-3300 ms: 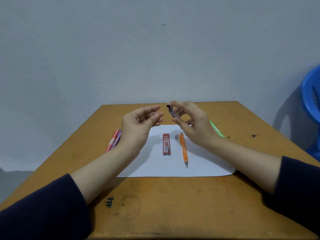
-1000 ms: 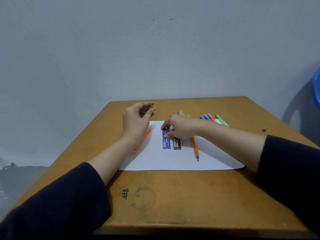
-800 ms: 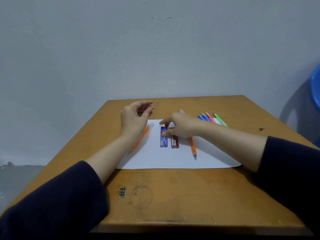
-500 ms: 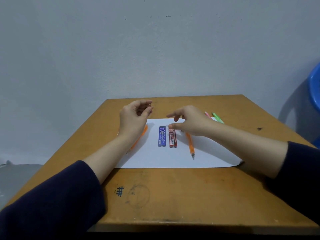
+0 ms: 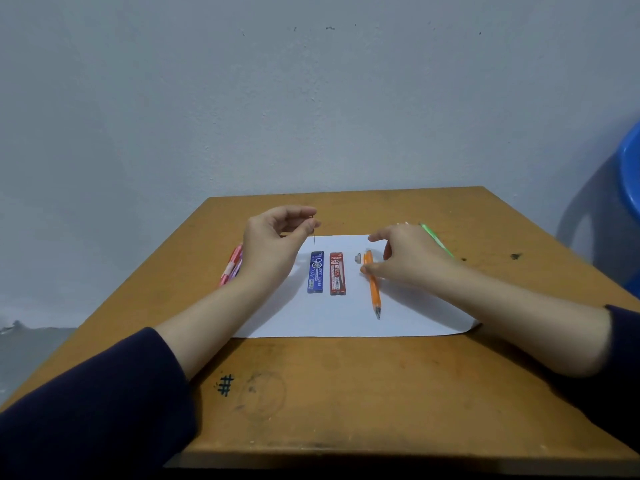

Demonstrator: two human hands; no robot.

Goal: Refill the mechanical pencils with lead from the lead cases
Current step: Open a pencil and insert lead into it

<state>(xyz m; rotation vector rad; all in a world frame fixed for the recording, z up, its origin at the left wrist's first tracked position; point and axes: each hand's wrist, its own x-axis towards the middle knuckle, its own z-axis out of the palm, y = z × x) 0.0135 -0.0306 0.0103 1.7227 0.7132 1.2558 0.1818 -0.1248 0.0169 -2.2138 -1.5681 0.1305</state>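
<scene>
- From where I stand, an orange-brown wooden table (image 5: 346,393) is pushed against a pale grey wall (image 5: 311,98), and a white sheet of paper (image 5: 346,320) lies flat in the middle of it. I take 12 o'clock as the wall side.
- Near the middle of the sheet a blue flat plastic lead case (image 5: 316,272) and a red flat plastic lead case (image 5: 337,273) lie side by side, each running from 12 to 6. The red one is at the blue one's 3 o'clock, with a narrow gap between them.
- At the red case's 3 o'clock lies an orange mechanical pencil (image 5: 374,289), flat on the paper with its tip towards 6.
- A small grey cap (image 5: 358,258) sits on the paper just beside the pencil's top end, at its 9 o'clock.
- The left hand (image 5: 270,244) is raised above the sheet's 11 o'clock corner. Its thumb and forefinger pinch a thin dark stick of lead (image 5: 314,239), which hangs straight down above the blue case without touching it.
- The right hand (image 5: 408,258) is over the sheet at about 2 o'clock. Its thumb tip touches the orange barrel near the top, and the fingers arch loosely above, not closed round it.
- Pink and red pencils (image 5: 231,268) lie off the paper at 9 o'clock, partly hidden by the left wrist.
- A green pencil (image 5: 437,241) shows beyond the right hand at 2 o'clock.
- A black hash mark (image 5: 225,385) is drawn on the table at 7 o'clock.
- A blue plastic chair (image 5: 630,174) stands beyond the table at 3 o'clock.
</scene>
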